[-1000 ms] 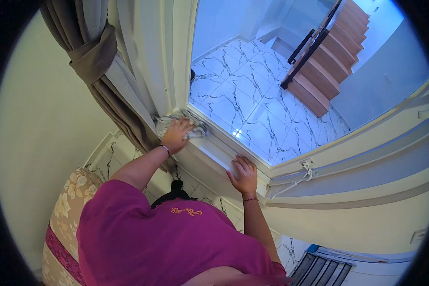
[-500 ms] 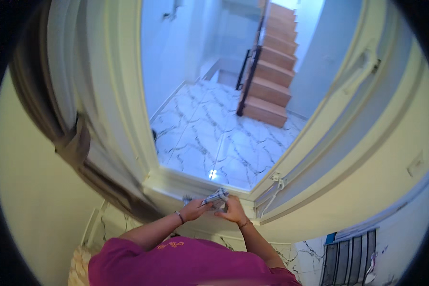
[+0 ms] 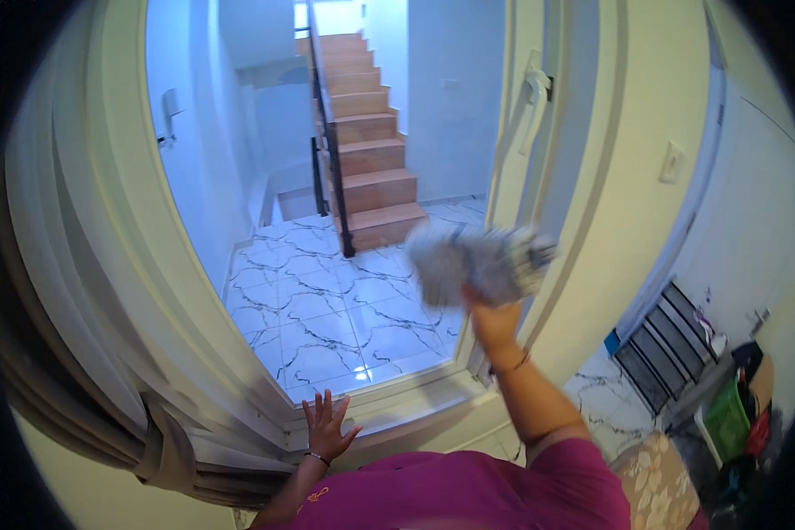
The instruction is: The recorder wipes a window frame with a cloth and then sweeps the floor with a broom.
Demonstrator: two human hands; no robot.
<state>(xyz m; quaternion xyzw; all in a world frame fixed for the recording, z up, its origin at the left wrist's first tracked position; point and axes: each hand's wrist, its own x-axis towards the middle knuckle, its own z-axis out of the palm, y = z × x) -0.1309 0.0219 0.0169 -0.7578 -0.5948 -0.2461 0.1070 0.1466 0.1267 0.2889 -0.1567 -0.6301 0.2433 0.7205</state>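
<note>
A greyish-white cloth [image 3: 481, 265] with dark stripes, smeared by motion, hangs spread from my right hand [image 3: 495, 325]. That hand is raised at the right side of the window frame [image 3: 415, 395], with its fingers partly hidden by the cloth. Below and left of it, my left hand [image 3: 329, 427] has its fingers spread at the frame's lower left corner, holding nothing. Above the cloth, a white window handle [image 3: 531, 115] sits on the right upright.
A tied-back brown curtain [image 3: 163, 442] hangs on the left. Beyond the opening are wooden stairs [image 3: 375, 168], a black railing [image 3: 331, 150] and a marbled tile floor [image 3: 322, 327]. At the right stand a black metal rack [image 3: 667, 349] and a green bin [image 3: 726, 420].
My right hand has lifted the cloth up and to the right, and the bunched cloth has opened out. My left hand has let go of it and moved to the frame's lower left. The view has shifted.
</note>
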